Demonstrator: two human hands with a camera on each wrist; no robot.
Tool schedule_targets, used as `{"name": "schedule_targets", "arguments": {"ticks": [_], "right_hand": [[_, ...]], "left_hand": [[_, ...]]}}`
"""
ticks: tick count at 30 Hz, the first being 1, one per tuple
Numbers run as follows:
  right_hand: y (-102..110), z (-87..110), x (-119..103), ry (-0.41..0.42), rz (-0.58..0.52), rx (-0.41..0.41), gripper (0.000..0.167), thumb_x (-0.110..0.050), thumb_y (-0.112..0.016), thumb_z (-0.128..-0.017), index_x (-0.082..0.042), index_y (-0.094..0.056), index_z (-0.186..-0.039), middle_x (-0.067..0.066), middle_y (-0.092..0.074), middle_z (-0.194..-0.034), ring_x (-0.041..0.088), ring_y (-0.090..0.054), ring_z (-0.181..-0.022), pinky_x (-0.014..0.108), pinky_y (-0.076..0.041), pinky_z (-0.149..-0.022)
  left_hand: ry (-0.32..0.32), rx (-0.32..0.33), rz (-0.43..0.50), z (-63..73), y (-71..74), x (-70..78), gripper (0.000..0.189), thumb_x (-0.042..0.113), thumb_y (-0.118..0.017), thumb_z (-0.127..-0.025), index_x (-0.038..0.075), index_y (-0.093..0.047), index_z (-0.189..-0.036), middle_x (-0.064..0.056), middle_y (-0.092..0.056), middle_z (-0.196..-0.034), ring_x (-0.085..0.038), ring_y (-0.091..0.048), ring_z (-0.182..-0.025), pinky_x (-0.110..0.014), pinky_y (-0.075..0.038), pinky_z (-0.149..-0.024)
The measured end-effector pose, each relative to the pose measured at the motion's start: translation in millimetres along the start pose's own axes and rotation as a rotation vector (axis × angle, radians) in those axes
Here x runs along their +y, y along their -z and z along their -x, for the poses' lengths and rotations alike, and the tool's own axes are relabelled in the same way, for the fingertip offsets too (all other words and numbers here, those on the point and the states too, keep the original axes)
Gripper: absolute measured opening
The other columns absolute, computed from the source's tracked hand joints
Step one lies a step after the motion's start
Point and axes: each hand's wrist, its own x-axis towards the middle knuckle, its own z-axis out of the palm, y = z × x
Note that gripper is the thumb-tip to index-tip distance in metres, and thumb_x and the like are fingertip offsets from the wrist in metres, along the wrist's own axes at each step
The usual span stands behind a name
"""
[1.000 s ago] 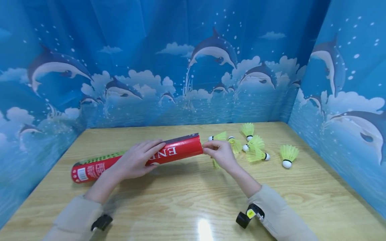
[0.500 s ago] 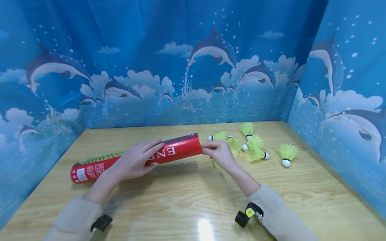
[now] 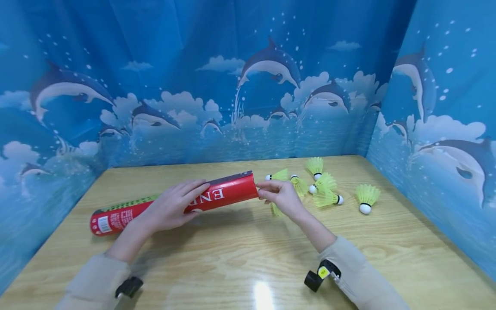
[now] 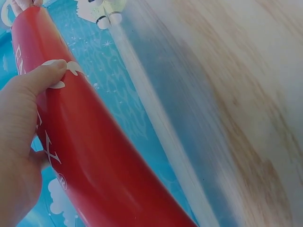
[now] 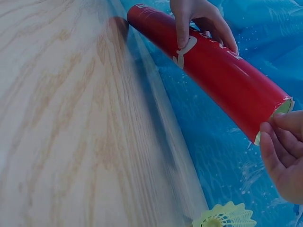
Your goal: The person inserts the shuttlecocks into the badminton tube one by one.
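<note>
A red shuttlecock tube (image 3: 232, 190) slants across the table, its left end resting on the wood and its right end raised. My left hand (image 3: 175, 206) grips it around the middle, thumb on the near side in the left wrist view. At the raised mouth, my right hand (image 3: 280, 199) has thumb and fingers curled against the opening. Yellow-green plastic of a shuttlecock (image 5: 284, 107) shows inside that mouth in the right wrist view; the fingertips pinch at its edge, and most of it is hidden by the tube.
Several yellow-green shuttlecocks with white heads lie loose behind and right of my right hand, among them one set apart (image 3: 367, 198). One is partly hidden below that hand (image 3: 277, 210). The wooden table (image 3: 232, 267) meets a blue dolphin curtain (image 3: 174, 142) behind.
Both hands and the tube stay almost in place; the head view shifts slightly. The right index finger and thumb look a little farther apart at the tube's mouth.
</note>
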Motion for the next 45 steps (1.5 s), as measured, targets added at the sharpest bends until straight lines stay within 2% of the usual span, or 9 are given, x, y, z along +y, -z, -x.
{"name": "schedule_targets", "arguments": {"ticks": [7,17,22,27,31,35,38,45], "right_hand": [[17,1.1,6,0.000,0.019,0.022,0.028,-0.009,-0.064,-0.087,0.002,-0.064,-0.113,0.014,-0.068,-0.095,0.019,-0.064,-0.081,0.036,-0.054,-0.069],[50,3.5,17,0.000,0.083,0.064,0.030,-0.005,-0.063,-0.087,0.008,-0.060,-0.113,0.019,-0.065,-0.099,0.009,-0.061,-0.080,0.030,-0.053,-0.068],[60,3.5,27,-0.013,0.183,0.071,0.029,0.002,-0.063,-0.085,0.009,-0.061,-0.112,0.022,-0.064,-0.104,0.021,-0.062,-0.090,0.029,-0.051,-0.075],[64,1.0,34,-0.029,0.254,0.008,0.032,0.004,-0.063,-0.082,0.012,-0.059,-0.113,0.024,-0.063,-0.106,0.033,-0.060,-0.097,0.035,-0.051,-0.080],[65,-2.0,41,-0.059,0.285,-0.035,0.035,0.006,-0.063,-0.080,0.012,-0.058,-0.114,0.025,-0.061,-0.109,0.036,-0.059,-0.099,0.036,-0.051,-0.080],[63,-4.8,46,-0.111,0.328,-0.053,0.035,0.004,-0.064,-0.081,0.008,-0.059,-0.115,0.022,-0.061,-0.112,0.033,-0.058,-0.099,0.035,-0.051,-0.078],[62,-6.3,50,-0.116,0.364,-0.044,0.032,0.001,-0.065,-0.082,0.005,-0.062,-0.113,0.020,-0.062,-0.110,0.032,-0.059,-0.097,0.034,-0.052,-0.075],[60,-7.6,55,-0.109,0.393,-0.003,0.024,-0.004,-0.066,-0.083,0.004,-0.067,-0.106,0.019,-0.065,-0.102,0.022,-0.062,-0.079,0.029,-0.051,-0.060]], "left_hand": [[0.012,-0.016,-0.002,-0.3,-0.1,-1.8,0.088,0.020,-0.087,-0.062,0.011,-0.043,-0.138,-0.012,-0.048,-0.134,-0.029,-0.048,-0.118,-0.050,-0.047,-0.086],[0.011,-0.008,-0.003,0.6,2.4,-2.8,0.087,0.020,-0.087,-0.062,0.010,-0.043,-0.137,-0.013,-0.048,-0.134,-0.030,-0.048,-0.118,-0.050,-0.047,-0.086],[0.014,-0.010,-0.007,0.4,2.7,-3.0,0.088,0.020,-0.087,-0.062,0.010,-0.043,-0.137,-0.013,-0.048,-0.134,-0.029,-0.048,-0.118,-0.050,-0.048,-0.086],[0.011,-0.006,-0.009,1.6,2.0,-3.5,0.087,0.020,-0.087,-0.062,0.010,-0.044,-0.137,-0.012,-0.049,-0.134,-0.029,-0.048,-0.118,-0.050,-0.048,-0.086],[-0.001,-0.001,-0.008,2.0,0.3,-3.4,0.087,0.021,-0.087,-0.062,0.010,-0.044,-0.137,-0.012,-0.049,-0.133,-0.029,-0.049,-0.117,-0.050,-0.048,-0.085],[-0.005,0.002,-0.005,2.1,-0.4,-3.0,0.088,0.021,-0.087,-0.062,0.010,-0.043,-0.137,-0.012,-0.049,-0.133,-0.029,-0.049,-0.117,-0.050,-0.048,-0.085],[-0.001,0.004,-0.005,2.1,0.1,-2.9,0.088,0.021,-0.087,-0.062,0.011,-0.043,-0.138,-0.012,-0.049,-0.134,-0.029,-0.049,-0.117,-0.050,-0.048,-0.086],[0.005,-0.003,-0.005,2.9,-0.3,-2.9,0.087,0.022,-0.086,-0.063,0.011,-0.043,-0.138,-0.012,-0.048,-0.134,-0.029,-0.049,-0.118,-0.051,-0.047,-0.086]]}}
